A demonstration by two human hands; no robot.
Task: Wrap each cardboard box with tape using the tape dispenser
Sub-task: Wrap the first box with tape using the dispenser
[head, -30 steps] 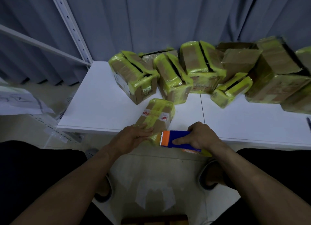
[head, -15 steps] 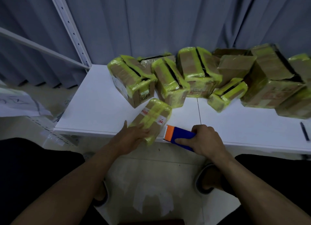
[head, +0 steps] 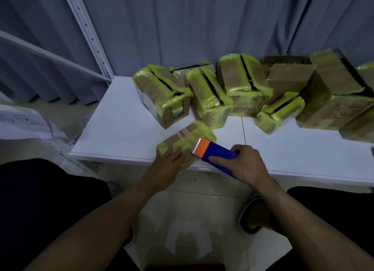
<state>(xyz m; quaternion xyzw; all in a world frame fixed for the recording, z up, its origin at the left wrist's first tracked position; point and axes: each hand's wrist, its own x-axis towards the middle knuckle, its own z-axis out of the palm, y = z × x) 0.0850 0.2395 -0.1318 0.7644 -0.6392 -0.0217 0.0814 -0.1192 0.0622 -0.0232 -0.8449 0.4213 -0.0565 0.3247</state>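
While my flat left hand [head: 168, 163] is pressing the box [head: 190, 135] at the edge of the table [head: 113, 129], my right hand [head: 247, 165] is gripping the tape dispenser [head: 216, 151] against it.

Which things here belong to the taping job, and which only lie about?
Job: small cardboard box in yellow tape, under left hand; blue tape dispenser with orange head, in right hand; pile of yellow-taped cardboard boxes.
Lying about: white papers; white metal shelf frame.

A grey curtain [head: 202, 23] hangs behind my white counter [head: 121, 133]. A white shelving upright [head: 89, 34] rises at its left, papers [head: 24, 123] lie beyond it, and my shoe [head: 243, 218] rests on the floor [head: 192, 220] below.
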